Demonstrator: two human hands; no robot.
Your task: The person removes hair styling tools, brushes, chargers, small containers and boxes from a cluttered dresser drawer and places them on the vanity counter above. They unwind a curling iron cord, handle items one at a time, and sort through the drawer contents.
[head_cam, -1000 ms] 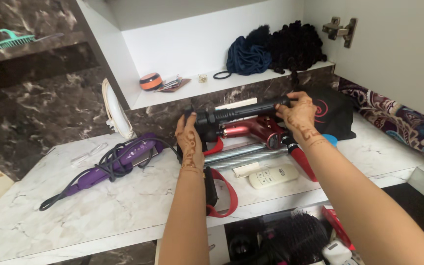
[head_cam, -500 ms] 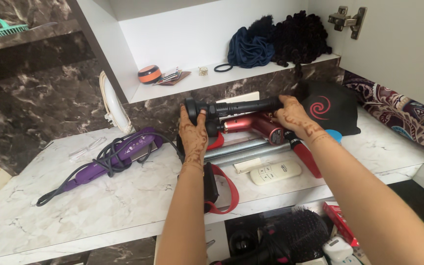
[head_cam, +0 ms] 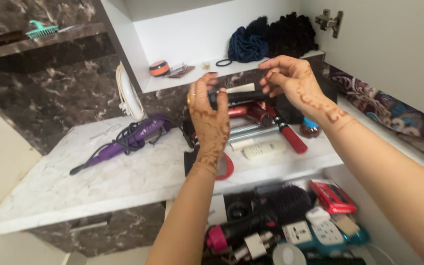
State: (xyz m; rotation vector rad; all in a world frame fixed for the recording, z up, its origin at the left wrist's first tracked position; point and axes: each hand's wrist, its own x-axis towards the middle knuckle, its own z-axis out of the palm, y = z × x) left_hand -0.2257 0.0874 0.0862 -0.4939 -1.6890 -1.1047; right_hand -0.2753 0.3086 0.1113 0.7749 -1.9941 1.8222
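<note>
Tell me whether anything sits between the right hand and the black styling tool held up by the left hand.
Nothing visible does. The right hand hovers open just right of the black styling tool, which the left hand grips; only air separates them.

Dark marble wall [head_cam: 50, 93], white marble counter [head_cam: 99, 181] — white shelf niche [head_cam: 192, 29] above.

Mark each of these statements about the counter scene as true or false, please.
1. The left hand holds a black tool. True.
2. The right hand grips the purple straightener. False: it lies alone on the marble counter.
3. A teal comb rests on the upper ledge. True.
4. The drawer below is shut. False: it is open, showing a round brush.
</note>
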